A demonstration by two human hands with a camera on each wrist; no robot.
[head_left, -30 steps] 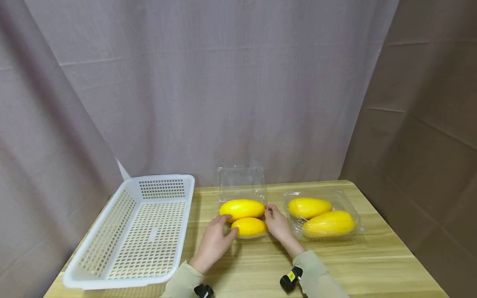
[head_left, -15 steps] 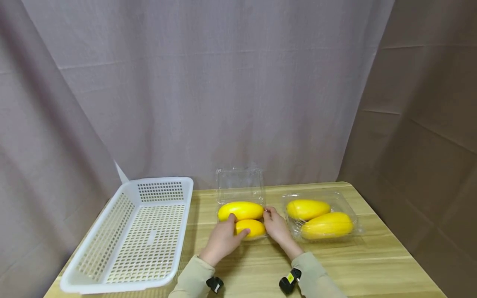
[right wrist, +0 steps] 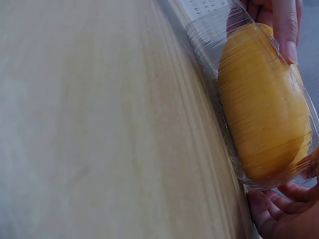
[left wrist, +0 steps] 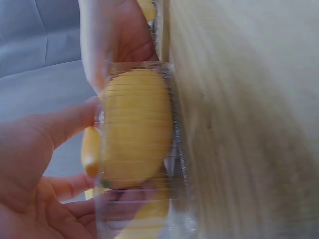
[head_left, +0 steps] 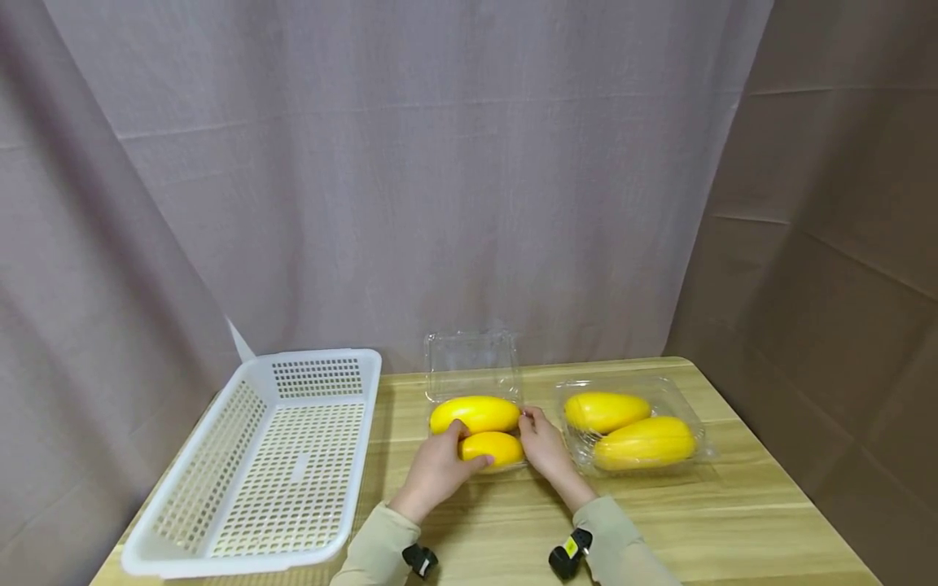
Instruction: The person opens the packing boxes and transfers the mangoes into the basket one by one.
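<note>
A clear plastic clamshell box (head_left: 472,366), its lid raised at the back, holds two smooth yellow oval melons lying one behind the other. My left hand (head_left: 436,472) grips the near melon (head_left: 494,448) at its left end, thumb along the near side and fingers over the far side. The far melon (head_left: 475,413) lies behind those fingers. At the box's right end, my right hand (head_left: 544,446) holds the side wall with its fingertips. In the right wrist view the near melon (right wrist: 264,109) shows through the clear wall, with left thumb (right wrist: 290,50) on its top.
To the right stands another clear box (head_left: 663,391) with two more yellow melons (head_left: 645,443). A large white perforated basket (head_left: 352,480) sits at the left. The wooden table (head_left: 703,521) meets grey curtains (head_left: 469,203) at the back and sides.
My left hand has moved right and closed round the near melon, its thumb now across the near side. The right hand stays at the box's right end.
</note>
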